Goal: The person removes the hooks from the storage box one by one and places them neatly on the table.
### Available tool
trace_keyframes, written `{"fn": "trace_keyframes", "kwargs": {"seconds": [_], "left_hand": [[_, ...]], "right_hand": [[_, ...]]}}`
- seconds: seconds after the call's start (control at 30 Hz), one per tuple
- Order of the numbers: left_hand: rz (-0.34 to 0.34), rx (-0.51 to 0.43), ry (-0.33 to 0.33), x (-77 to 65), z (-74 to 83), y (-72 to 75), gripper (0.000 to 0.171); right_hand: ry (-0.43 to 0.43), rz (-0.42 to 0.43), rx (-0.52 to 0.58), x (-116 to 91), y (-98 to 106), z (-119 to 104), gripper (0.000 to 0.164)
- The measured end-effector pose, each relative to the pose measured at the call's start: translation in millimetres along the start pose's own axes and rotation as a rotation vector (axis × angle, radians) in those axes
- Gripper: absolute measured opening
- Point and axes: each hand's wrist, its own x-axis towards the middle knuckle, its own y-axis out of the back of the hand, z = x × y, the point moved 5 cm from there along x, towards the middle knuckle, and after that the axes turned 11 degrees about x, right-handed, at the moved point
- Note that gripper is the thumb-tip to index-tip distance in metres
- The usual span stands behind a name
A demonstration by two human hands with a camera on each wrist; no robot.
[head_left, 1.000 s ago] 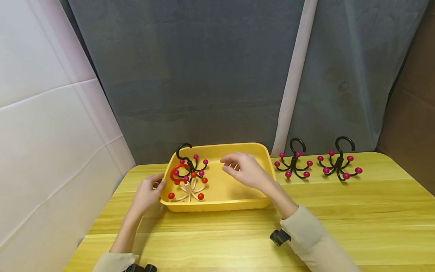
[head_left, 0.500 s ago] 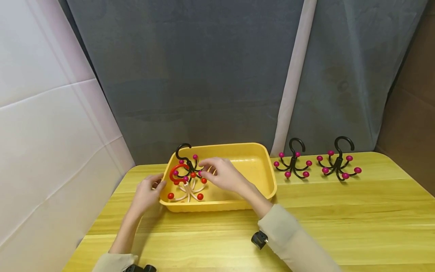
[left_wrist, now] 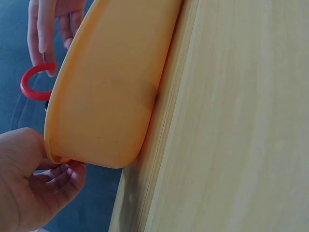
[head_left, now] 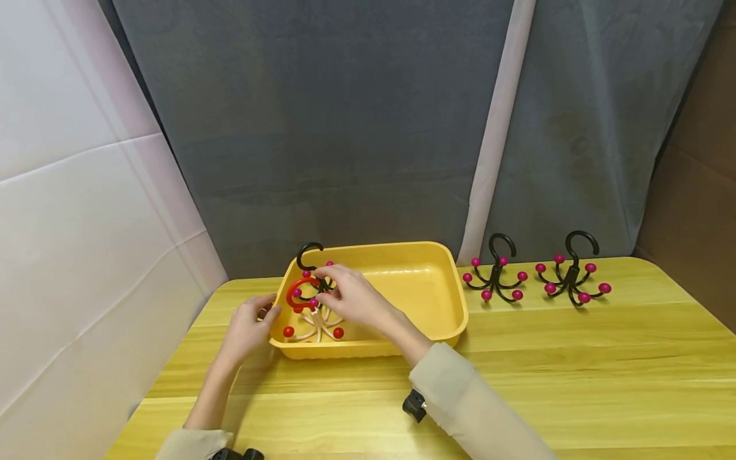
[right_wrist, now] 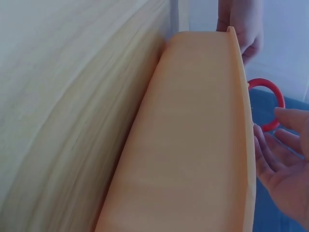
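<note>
At the left end of the yellow tray (head_left: pixel 368 349), my left hand (head_left: pixel 250 326) pinches the rim between thumb and fingers; the left wrist view shows fingertips tucked under the lip (left_wrist: pixel 52 157). Inside lie two multi-arm hook hangers. A white one (head_left: pixel 319 324) with red balls and a red hook (right_wrist: pixel 281 99) is at the front, a black one (head_left: pixel 299 259) with pink balls behind it. My right hand (head_left: pixel 359 299) reaches over both, thumb and fingers spread apart, fingertips right at the black stem and red hook. It partly covers the black hanger.
Two more black hangers with pink balls, a nearer-left one (head_left: pixel 496 276) and a far-right one (head_left: pixel 571 279), stand on the wooden table (head_left: pixel 575 370) right of the tray. A grey curtain (head_left: pixel 345 128) hangs behind, and a white panel (head_left: pixel 86 223) rises at left.
My right hand has moved left across the tray, from its right half to the two hangers. The left hand stays on the rim; the hangers have not moved.
</note>
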Motion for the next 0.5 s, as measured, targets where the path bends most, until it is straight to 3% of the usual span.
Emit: {"fn": "trace_keyframes", "kwargs": {"seconds": [0.23,0.5], "left_hand": [[0.001,0.000,0.010,0.5,0.1,-0.1,0.037],[0.003,0.000,0.015,-1.3,0.9,-0.1,0.036]], "right_hand": [[-0.037,-0.014,0.025,7.5,-7.1,-0.1,0.041],[-0.047,0.047,0.066,11.6,-6.3,-0.3,0.018]]}}
